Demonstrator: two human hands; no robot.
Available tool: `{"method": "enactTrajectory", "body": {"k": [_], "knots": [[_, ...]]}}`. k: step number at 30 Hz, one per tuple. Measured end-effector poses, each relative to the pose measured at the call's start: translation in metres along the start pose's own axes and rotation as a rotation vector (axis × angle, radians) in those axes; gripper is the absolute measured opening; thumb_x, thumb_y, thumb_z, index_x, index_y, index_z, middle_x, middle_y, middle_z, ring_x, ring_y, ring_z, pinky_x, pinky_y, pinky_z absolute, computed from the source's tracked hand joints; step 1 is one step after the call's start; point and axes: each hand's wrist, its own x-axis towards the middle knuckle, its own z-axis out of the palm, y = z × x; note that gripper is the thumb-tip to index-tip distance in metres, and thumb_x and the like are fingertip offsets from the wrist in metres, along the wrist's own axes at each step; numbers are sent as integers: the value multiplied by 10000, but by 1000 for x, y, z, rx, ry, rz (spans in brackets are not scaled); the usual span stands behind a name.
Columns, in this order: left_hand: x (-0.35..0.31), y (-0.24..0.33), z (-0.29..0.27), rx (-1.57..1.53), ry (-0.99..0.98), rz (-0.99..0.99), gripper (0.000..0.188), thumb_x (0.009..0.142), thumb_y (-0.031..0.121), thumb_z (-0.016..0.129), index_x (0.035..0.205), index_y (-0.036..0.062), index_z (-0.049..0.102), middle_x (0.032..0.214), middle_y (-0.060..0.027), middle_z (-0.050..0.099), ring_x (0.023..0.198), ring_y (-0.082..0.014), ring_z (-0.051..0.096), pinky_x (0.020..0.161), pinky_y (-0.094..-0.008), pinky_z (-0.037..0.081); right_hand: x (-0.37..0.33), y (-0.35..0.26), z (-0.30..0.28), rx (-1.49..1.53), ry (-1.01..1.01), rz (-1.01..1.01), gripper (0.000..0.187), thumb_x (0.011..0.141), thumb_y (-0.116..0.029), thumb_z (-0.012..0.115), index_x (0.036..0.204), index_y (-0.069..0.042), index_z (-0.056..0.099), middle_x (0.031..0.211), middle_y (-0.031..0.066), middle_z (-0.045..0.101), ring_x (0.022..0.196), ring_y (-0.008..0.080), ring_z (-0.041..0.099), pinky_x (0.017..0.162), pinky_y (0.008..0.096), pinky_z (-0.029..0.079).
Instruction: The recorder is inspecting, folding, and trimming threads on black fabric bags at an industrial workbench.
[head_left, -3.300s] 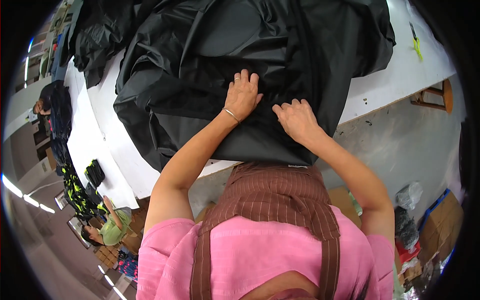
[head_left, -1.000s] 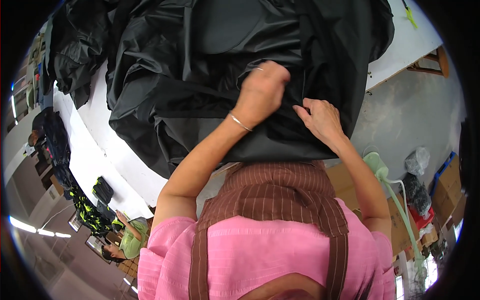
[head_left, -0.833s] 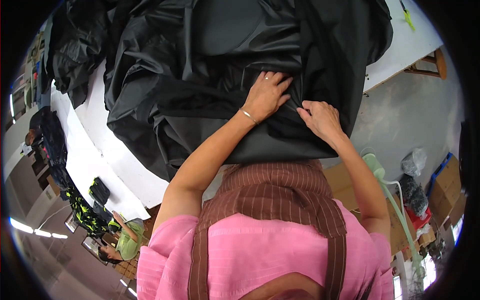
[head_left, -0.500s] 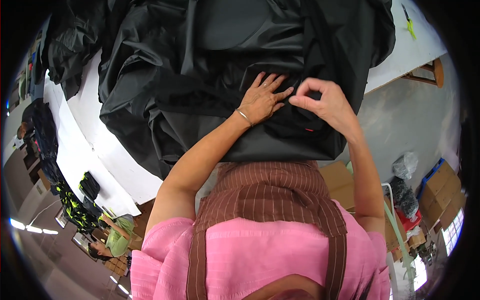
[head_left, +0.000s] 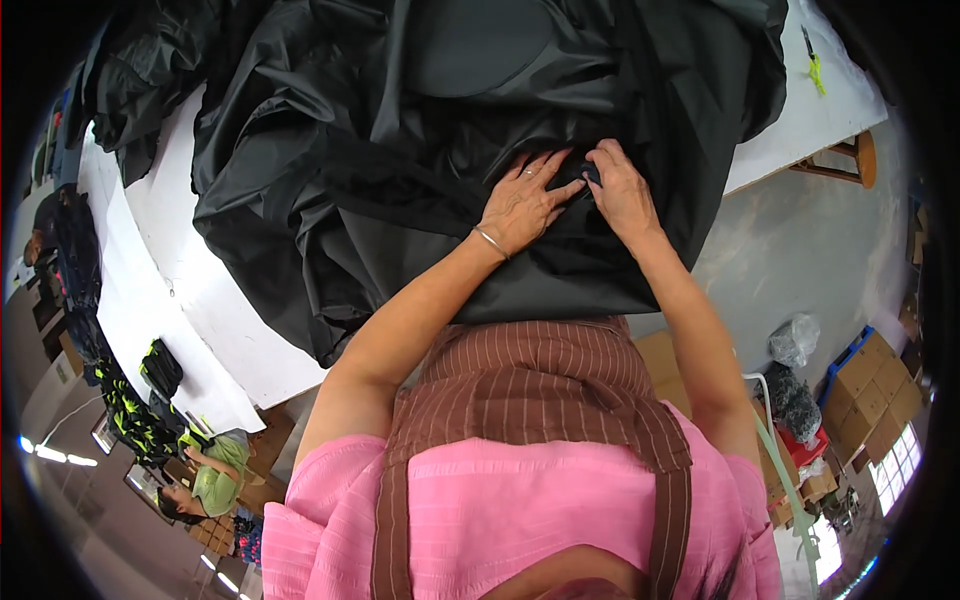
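A large heap of shiny black fabric (head_left: 420, 255) lies in folds before me and hangs over the near table edge. My left hand (head_left: 525, 205), with a ring and a bracelet, rests on it palm down. Its fingers are spread, and some tips dip under a fold. Close to its right, my right hand (head_left: 622, 195) has its thumb and fingers bent together on a pinch of the same fabric. The folds partly hide the right fingertips.
Yellow-green-handled scissors (head_left: 816, 74) lie on the white table (head_left: 800, 130) at the far right. A wooden stool (head_left: 850, 160) stands beneath. Cardboard boxes (head_left: 870, 390) and plastic bags (head_left: 795, 340) are at right. Left, a person in green (head_left: 215, 475) is near dark garments (head_left: 130, 410).
My right hand has come down and left from above the fabric, and its fingers now pinch the cloth beside my left hand. My left hand has stayed nearly in place.
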Motion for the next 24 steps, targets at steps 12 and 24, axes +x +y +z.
{"method": "enactTrajectory", "body": {"k": [12,24], "knots": [[4,-3,3,-42,-44,7,478,801,223,664,1272,260,591,1470,-117,353,1352,-282,340,1115,-440,270,13,8,12,-183,105,18,134,747,7,643,873,-17,607,942,144,577,882,351,606,762,418,516],[-24,14,-23,92,-133,45,403,816,145,599,1219,129,610,1423,-131,421,1316,-298,383,1051,-434,338,20,1,15,-147,83,175,186,767,-35,658,942,29,652,988,185,635,938,365,622,808,408,522]]}}
